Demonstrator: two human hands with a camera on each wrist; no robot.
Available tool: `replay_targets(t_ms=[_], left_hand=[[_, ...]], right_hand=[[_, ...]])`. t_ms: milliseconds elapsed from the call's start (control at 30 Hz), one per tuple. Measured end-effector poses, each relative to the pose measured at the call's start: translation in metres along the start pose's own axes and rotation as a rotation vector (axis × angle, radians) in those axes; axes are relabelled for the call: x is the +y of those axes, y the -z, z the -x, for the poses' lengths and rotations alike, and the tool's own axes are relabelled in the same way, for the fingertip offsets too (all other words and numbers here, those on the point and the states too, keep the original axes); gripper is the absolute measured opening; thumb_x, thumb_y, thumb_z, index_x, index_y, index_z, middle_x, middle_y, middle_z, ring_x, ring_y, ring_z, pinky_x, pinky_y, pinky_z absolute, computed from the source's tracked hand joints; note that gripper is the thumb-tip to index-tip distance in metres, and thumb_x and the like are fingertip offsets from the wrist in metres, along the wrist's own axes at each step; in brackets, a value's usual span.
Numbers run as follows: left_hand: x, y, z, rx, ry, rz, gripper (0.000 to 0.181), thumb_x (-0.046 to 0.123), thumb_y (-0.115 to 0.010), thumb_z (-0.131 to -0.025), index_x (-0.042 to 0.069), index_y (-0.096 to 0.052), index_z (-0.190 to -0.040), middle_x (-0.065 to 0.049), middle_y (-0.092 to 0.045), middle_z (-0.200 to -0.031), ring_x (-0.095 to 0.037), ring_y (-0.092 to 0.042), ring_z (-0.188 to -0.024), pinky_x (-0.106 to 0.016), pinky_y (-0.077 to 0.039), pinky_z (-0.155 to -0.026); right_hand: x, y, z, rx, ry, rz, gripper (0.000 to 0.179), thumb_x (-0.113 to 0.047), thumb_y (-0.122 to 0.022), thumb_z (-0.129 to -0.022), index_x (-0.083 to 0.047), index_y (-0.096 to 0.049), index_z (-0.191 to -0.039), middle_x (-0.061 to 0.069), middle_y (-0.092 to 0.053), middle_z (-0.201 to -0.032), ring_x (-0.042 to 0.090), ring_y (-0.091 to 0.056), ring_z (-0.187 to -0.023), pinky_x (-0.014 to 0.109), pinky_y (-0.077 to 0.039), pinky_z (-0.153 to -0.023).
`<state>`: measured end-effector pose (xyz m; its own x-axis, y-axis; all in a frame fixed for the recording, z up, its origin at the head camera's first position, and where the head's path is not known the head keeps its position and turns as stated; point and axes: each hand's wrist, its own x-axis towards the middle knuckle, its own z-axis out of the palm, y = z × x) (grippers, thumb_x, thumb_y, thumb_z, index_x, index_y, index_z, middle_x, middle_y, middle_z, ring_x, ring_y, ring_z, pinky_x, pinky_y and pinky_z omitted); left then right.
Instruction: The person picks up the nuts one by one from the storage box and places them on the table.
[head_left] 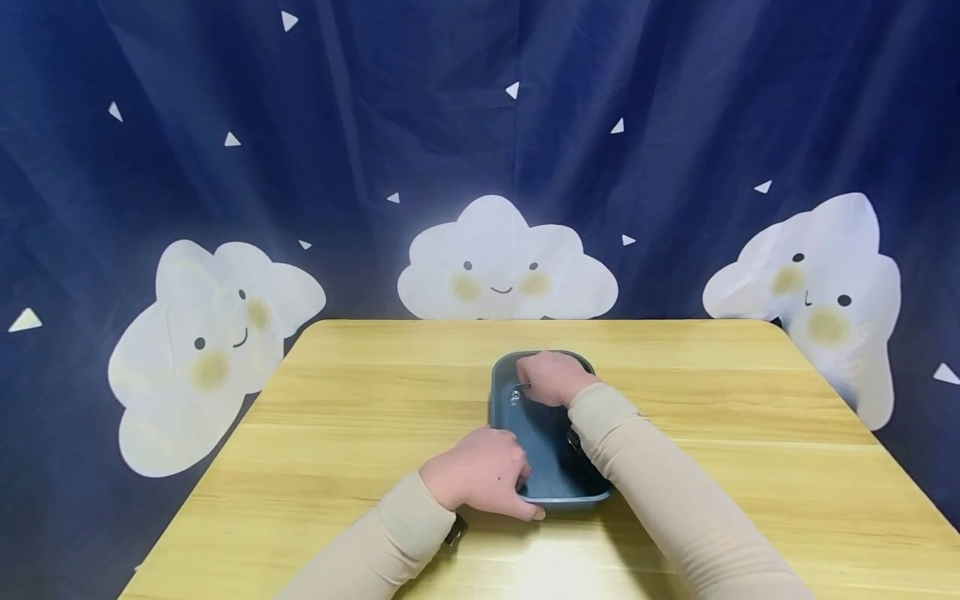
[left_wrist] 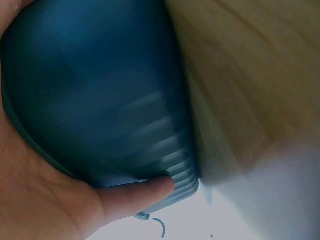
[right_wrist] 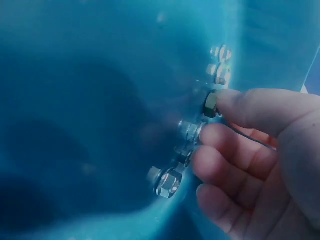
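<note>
A dark blue rectangular tray [head_left: 551,502] stands on the table with its long sides running away from me. My left hand [head_left: 487,473] grips its near left corner, the thumb along the ribbed outer wall in the left wrist view. Inside the far end, my right hand [right_wrist: 255,135] pinches a brassy hex nut [right_wrist: 211,104] at the thumb tip. A thin dark strand [right_wrist: 250,136] runs between thumb and fingers; whether it passes through the nut is hidden. Several shiny metal nuts, among them a larger flanged one [right_wrist: 169,185], line the tray's inside edge, mirrored in its glossy surface.
The wooden table [head_left: 375,400] carries the tray near its middle. Behind it hangs a dark blue curtain [head_left: 442,108] printed with smiling white clouds and small triangles. My right forearm crosses above the tray's right side and covers part of its inside.
</note>
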<state>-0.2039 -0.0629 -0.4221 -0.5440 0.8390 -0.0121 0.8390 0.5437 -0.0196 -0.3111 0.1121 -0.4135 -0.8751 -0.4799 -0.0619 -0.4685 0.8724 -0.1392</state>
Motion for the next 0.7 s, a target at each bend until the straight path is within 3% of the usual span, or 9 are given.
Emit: replay_targets(t_ms=[300,700], left_hand=[[0.0,-0.0025,-0.0001,0.016,-0.001,-0.003,0.047,0.069,-0.069,-0.076,0.031,-0.053,-0.054,0.02,-0.043,-0.056,-0.007,-0.046,-0.064,-0.024,-0.037,-0.057],[0.0001,-0.0023,-0.0002,0.013,-0.003,-0.003,0.047,0.069,-0.069,-0.076,0.031,-0.052,-0.054,0.018,-0.043,-0.055,-0.007,-0.045,-0.062,-0.024,-0.036,-0.056]], right_hand=[[0.0011,-0.0045,-0.0029,0.004,0.018,0.02,0.01,-0.017,-0.066,-0.093,-0.017,-0.061,-0.085,-0.004,-0.06,-0.078,0.015,-0.056,-0.068,0.036,-0.05,-0.068],[0.0036,-0.0029,-0.0023,-0.036,-0.022,-0.071,0.01,-0.011,-0.066,-0.083,-0.014,-0.058,-0.078,-0.002,-0.056,-0.07,0.017,-0.049,-0.061,0.033,-0.042,-0.06]])
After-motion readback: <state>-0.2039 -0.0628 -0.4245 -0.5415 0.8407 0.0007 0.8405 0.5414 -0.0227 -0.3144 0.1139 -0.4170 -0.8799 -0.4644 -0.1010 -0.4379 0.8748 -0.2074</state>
